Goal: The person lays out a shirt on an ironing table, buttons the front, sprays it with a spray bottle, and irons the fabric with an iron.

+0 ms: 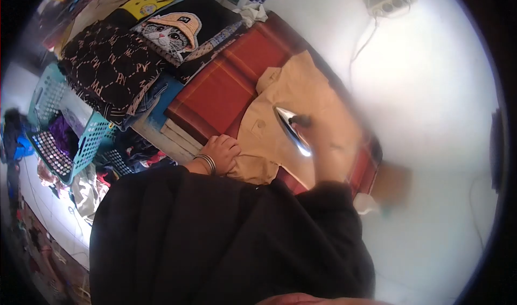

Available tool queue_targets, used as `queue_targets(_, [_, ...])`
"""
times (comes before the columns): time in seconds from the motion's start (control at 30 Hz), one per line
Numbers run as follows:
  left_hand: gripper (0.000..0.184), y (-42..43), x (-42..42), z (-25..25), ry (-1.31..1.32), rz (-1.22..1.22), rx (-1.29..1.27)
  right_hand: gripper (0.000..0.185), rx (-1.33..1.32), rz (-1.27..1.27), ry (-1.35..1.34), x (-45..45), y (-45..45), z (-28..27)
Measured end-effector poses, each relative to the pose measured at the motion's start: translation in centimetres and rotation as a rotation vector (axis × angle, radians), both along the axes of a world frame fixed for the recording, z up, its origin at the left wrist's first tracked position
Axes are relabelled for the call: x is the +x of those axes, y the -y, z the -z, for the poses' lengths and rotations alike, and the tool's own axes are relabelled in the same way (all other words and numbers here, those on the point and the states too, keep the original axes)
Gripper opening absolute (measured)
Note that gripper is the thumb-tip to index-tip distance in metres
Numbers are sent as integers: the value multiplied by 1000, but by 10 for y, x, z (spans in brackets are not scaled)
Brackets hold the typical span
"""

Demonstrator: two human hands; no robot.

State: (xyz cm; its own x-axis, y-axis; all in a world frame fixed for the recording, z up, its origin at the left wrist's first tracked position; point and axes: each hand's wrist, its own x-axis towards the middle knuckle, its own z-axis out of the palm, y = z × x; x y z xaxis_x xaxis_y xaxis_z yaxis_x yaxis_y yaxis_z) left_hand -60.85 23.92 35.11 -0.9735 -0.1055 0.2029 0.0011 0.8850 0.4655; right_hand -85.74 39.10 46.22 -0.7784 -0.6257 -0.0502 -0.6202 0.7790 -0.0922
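A tan garment (301, 92) lies spread over a red plaid cloth (207, 97) that covers the table. My right hand (312, 130), blurred, is closed around the handle of a clothes iron (291, 126). The iron's shiny metal edge catches the light, and its soleplate rests on or just over the fabric. At the garment's near left edge is my left hand (223, 151), with bangles at the wrist. Its fingers are bent onto the cloth and appear to grip it; the fingertips are partly hidden.
Folded clothes, including a black patterned one (110, 62) and a black one with a cat print (172, 33), are piled at the far left. Teal baskets (91, 143) with clothes stand left of the table. A power strip (390, 3) with a cord lies at upper right.
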Motion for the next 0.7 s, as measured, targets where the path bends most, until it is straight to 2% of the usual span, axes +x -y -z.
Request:
queue_targets(0.07, [30,0,0,-2,3,-4,6,46,39,-34,10,-6,4,-4])
queue_targets(0.13, [30,1,1,-3,13,21,-1,46,-38,-356,-104,-2,16,-15])
queue_targets(0.2, [26,0,0,-4,-33,8,-1,45,-31,-378,-61,-11,39,-7])
queue_targets(0.27, [23,0,0,-4,-84,-5,-7,45,48,-558,-160,-12,64,-8])
queue_targets(0.37, [29,2,0,1,0,20,-29,50,87,-543,-36,-28,77,-10])
queue_targets(0.47, [28,1,0,-1,-5,27,-23,47,13,-429,-99,-43,65,-12])
queue_targets(0.5, [27,1,-1,2,-31,19,-32,45,135,-362,-103,-51,63,-17])
queue_targets(0.53, [26,1,-1,4,-59,11,-41,45,137,-357,-105,-55,59,-21])
queue_targets(0.6, [26,0,-2,4,-71,13,-13,47,-40,-38,-69,-63,49,-29])
queue_targets(0.67, [25,4,-4,0,-88,10,-1,49,-82,-20,7,-98,26,0])
queue_targets(0.7, [23,7,-7,-3,-117,-3,120,49,-81,-9,81,-103,18,5])
